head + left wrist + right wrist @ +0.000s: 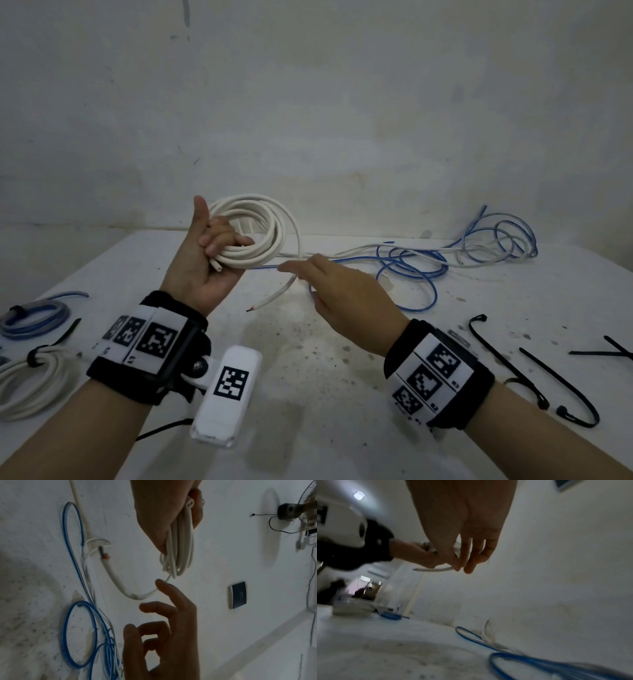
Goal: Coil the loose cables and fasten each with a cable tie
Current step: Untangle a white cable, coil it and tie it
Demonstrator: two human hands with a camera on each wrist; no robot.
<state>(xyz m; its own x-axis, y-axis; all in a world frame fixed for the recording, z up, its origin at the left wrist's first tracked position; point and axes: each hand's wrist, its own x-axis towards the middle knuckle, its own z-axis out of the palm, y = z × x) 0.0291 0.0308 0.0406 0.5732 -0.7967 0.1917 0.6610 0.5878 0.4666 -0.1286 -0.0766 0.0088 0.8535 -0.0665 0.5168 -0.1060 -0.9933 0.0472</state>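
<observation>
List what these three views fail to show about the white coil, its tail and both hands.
- Right hand on the tail: head view shows only its back; right wrist view blurred, grip unclear.
- White coil: the left hand covers its near side, so turns cannot be counted.
- Tied coils: cut by the head view's left edge.

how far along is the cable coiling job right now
Done: a white coil and a blue coil lie tied at the table's left edge. In hand: the left hand grips a nearly finished white cable coil, and the right hand guides its loose tail; no tie on it yet. Left: the tangled blue and white cables, with spare black cable ties waiting on the right.
</observation>
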